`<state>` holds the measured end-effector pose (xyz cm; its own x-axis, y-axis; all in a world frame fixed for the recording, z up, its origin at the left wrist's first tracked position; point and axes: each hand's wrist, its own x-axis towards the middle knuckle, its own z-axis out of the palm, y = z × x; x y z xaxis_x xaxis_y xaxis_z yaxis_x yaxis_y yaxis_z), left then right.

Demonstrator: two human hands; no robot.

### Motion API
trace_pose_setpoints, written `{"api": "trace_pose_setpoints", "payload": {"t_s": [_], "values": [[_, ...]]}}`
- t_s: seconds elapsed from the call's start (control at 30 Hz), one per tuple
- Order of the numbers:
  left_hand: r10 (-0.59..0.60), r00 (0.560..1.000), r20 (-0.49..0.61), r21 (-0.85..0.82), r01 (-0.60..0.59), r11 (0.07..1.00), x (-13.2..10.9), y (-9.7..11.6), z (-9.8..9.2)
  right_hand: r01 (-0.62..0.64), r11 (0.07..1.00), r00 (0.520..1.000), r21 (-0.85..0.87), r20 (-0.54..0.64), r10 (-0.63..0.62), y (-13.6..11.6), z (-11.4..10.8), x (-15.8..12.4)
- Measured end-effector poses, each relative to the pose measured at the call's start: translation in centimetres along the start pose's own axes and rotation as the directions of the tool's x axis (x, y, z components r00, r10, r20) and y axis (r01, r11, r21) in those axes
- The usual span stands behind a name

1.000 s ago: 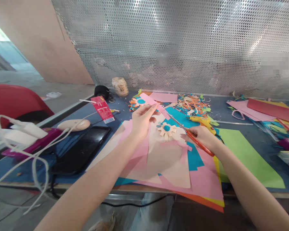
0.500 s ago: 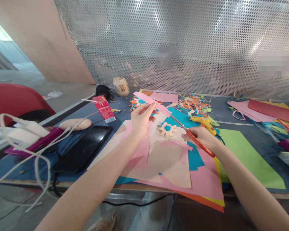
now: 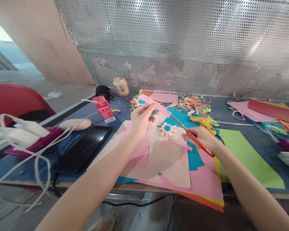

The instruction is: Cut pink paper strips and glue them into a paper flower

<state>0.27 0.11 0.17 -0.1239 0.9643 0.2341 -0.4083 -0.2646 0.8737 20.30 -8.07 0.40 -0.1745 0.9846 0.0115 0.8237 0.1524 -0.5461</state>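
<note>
My left hand (image 3: pixel 142 119) pinches a pink paper strip (image 3: pixel 162 110) between thumb and fingers, above the stacked sheets. My right hand (image 3: pixel 202 138) is closed around the orange handles of a pair of scissors (image 3: pixel 197 142). The scissors' blades point up and left, with their tips at the strip's right end. Just below the blades, a cream paper gear shape (image 3: pixel 172 130) with a blue centre lies on a cream sheet (image 3: pixel 170 166). Pink paper (image 3: pixel 137 157) and blue paper (image 3: pixel 194 157) lie around it.
A yellow glue gun (image 3: pixel 203 122) lies beyond my right hand, near a pile of paper scraps (image 3: pixel 195 104). Green paper (image 3: pixel 248 160) is at the right. On the left are a black phone (image 3: pixel 84 150), white cables (image 3: pixel 48 163) and a red packet (image 3: pixel 104 108). A perforated metal panel (image 3: pixel 183 38) stands behind.
The far left end of the pink strip has shifted slightly right and down. Both hands and the scissors stay in nearly the same place.
</note>
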Motion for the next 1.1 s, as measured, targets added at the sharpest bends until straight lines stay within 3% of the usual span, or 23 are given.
{"api": "trace_pose_setpoints", "payload": {"t_s": [0.73,1.1], "values": [[0.004,1.0,-0.008,-0.002,-0.004,1.0,0.17,-0.16,-0.03,0.003,0.997,1.0,-0.075,-0.023,-0.005,-0.05,-0.04,0.15],[-0.011,1.0,-0.026,0.015,0.011,1.0,0.28,-0.22,-0.16,-0.075,0.996,0.997,-0.038,-0.025,0.074,-0.49,-0.05,0.02]]}}
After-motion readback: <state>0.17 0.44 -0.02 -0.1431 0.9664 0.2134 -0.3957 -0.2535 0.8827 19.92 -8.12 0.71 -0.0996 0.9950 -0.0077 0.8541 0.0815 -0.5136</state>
